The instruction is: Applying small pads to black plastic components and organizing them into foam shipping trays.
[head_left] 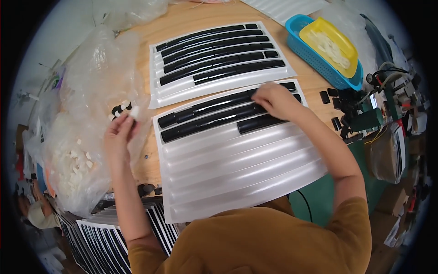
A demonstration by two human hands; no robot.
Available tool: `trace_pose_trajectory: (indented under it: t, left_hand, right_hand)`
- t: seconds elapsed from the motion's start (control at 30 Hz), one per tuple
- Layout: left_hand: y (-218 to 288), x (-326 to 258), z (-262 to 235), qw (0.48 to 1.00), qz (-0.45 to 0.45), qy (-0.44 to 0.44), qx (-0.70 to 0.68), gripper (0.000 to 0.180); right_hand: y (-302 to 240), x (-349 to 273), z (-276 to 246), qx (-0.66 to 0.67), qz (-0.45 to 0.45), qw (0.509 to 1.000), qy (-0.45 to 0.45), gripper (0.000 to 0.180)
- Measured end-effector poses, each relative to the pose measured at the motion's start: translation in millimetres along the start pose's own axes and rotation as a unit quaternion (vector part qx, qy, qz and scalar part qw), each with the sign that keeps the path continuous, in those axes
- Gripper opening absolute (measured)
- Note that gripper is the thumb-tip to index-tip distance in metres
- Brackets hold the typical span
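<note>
My left hand [119, 133] is closed in a pinch at the left, with a small white piece [134, 112] at its fingertips. A few small black and white pieces [120, 108] lie just beyond it by the clear plastic bag. My right hand [277, 101] reaches over the near white ribbed tray [228, 169], fingers bent together at the rows of black cylindrical pieces [205, 119]. What those fingers hold, if anything, is hidden. Black pieces fill much of the far grooves in this tray; a shorter run [258, 122] lies in the third. The nearer grooves are bare.
Beyond stands a second white tray [157, 93] with several rows of black pieces. A blue basket [319, 64] holding a yellow tray [353, 68] is at the far right. Loose black pieces [325, 97] and a cabled device [376, 82] are right; a plastic bag [98, 59] covers the left.
</note>
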State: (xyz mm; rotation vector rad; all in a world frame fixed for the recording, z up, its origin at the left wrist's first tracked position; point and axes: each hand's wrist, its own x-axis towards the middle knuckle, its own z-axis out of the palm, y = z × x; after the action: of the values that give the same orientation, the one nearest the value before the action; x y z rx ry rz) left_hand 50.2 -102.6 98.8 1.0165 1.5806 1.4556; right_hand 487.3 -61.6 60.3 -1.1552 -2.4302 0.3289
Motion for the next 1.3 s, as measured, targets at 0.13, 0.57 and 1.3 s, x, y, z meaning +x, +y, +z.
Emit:
trace_pose_trajectory:
  t: [0.13,0.57,1.3]
  left_hand:
    - [10.7,-41.9,30.7,0.988,-0.068,-0.126,-0.051,0.026]
    - [-5.2,-98.0,5.1,0.972,-0.091,-0.077,-0.2,0.031]
    - [22.8,-111.3,37.7,0.966,-0.045,-0.247,-0.056,0.032]
  right_hand:
    - [12.1,82.6,43.8,-0.028,0.058,0.994,0.089,0.017]
    - [-8.6,144.9,107.7,-0.087,-0.016,0.982,0.167,0.029]
    - [-158.9,48.4,2.3,0.311,-0.018,0.944,-0.112,0.024]
